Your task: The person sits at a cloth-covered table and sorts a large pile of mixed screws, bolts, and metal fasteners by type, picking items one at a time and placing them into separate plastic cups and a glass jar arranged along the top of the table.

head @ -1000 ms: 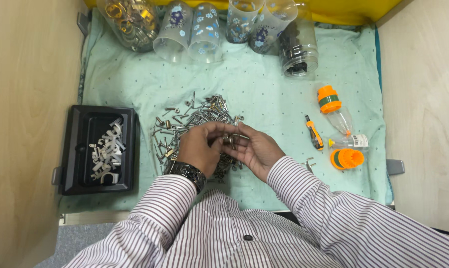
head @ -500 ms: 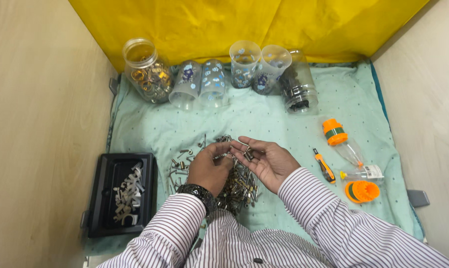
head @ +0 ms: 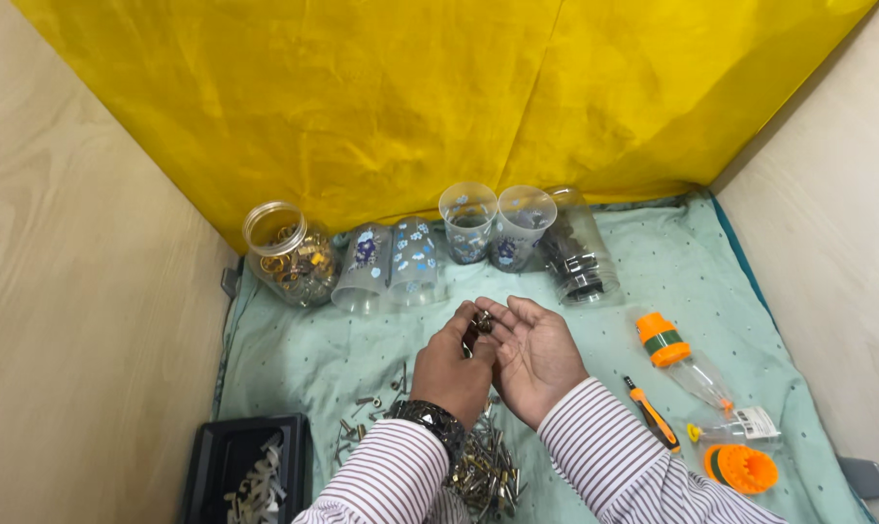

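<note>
Metal fittings (head: 481, 322) pinched in left hand (head: 451, 369) grip; right hand (head: 536, 357) open, cupped beside.

Center frame: left hand (head: 451, 367) pinches a small metal part (head: 481, 321) at its fingertips, touching the cupped, palm-up right hand (head: 536, 357). Pile of metal hardware (head: 486, 469) just below the wrists (bottom center). Row of clear jars (head: 415, 257) above on the green cloth (head: 294, 354). Black tray (head: 228, 456) lower left; orange screwdriver (head: 652, 415) lower right.
</note>
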